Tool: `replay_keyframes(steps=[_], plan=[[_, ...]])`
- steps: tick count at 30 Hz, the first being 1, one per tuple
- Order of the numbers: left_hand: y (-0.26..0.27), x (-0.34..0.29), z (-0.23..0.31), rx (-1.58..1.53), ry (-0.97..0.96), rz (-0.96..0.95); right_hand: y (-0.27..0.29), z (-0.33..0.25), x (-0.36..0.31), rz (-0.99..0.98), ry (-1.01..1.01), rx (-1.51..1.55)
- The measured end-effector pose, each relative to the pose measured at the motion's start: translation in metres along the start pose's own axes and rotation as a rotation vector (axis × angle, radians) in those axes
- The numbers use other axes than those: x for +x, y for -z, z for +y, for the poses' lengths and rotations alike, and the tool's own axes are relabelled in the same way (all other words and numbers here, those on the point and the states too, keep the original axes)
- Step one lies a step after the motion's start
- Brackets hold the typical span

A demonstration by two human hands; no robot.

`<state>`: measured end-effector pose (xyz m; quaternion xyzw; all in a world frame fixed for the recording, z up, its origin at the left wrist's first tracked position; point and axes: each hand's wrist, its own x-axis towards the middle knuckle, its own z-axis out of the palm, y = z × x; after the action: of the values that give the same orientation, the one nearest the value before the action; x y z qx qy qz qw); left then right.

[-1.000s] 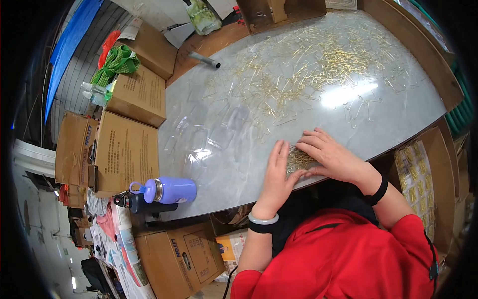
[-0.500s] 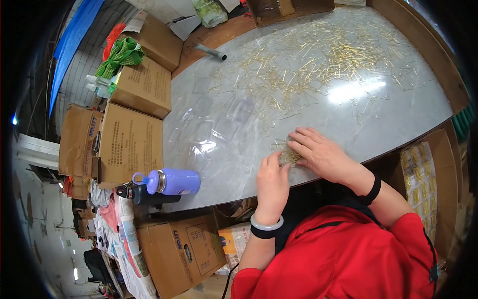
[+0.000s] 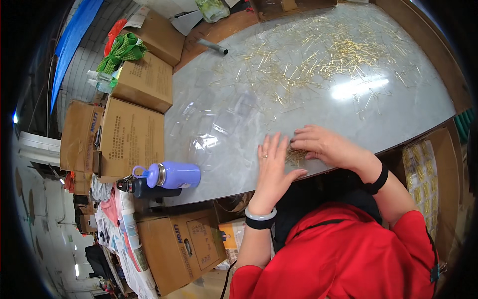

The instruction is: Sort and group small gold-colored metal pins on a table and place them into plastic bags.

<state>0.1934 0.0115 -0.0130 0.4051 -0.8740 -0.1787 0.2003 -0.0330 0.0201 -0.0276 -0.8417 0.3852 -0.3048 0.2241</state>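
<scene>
A small heap of gold wire hooks (image 3: 295,156) lies at the near edge of the grey marbled table (image 3: 229,164), between my two hands. My left hand (image 3: 272,169) rests on the left side of the heap, its fingers stretched out and the thumb apart. A ring is on one finger. From the right, my right hand (image 3: 332,145) curls its fingers over the heap, with the thumb bent against it; the fingertips are partly hidden. Farther back, many loose gold wire hooks (image 3: 348,52) spread over the table, thickest at the far right.
Clear plastic pieces (image 3: 219,122) lie on the table's left half. A purple bottle (image 3: 180,175) and a dark bottle (image 3: 149,189) lie at the near left edge. Cardboard boxes (image 3: 132,139) line the left. A grey tube (image 3: 213,47) lies far left; an open box (image 3: 420,174) with bagged gold pieces stands right.
My left hand has opened from a pinch at the heap and stretched its fingers forward. My right hand has turned slightly, its fingers now more curled over the wire hooks.
</scene>
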Motion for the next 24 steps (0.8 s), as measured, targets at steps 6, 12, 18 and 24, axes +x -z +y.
replay_keyframes(steps=[6,12,18,24], plan=[[-0.023,0.004,-0.001,0.023,-0.075,-0.004,0.035,-0.032,-0.031,0.205,-0.221,-0.179],[-0.023,0.016,0.018,-0.031,-0.172,-0.039,0.010,-0.023,-0.043,0.298,-0.299,-0.403],[-0.030,0.019,0.018,-0.027,-0.180,0.001,-0.011,-0.037,-0.034,0.528,-0.351,-0.439],[-0.032,0.017,0.020,-0.034,-0.155,0.036,-0.004,-0.043,-0.063,0.465,-0.233,-0.366]])
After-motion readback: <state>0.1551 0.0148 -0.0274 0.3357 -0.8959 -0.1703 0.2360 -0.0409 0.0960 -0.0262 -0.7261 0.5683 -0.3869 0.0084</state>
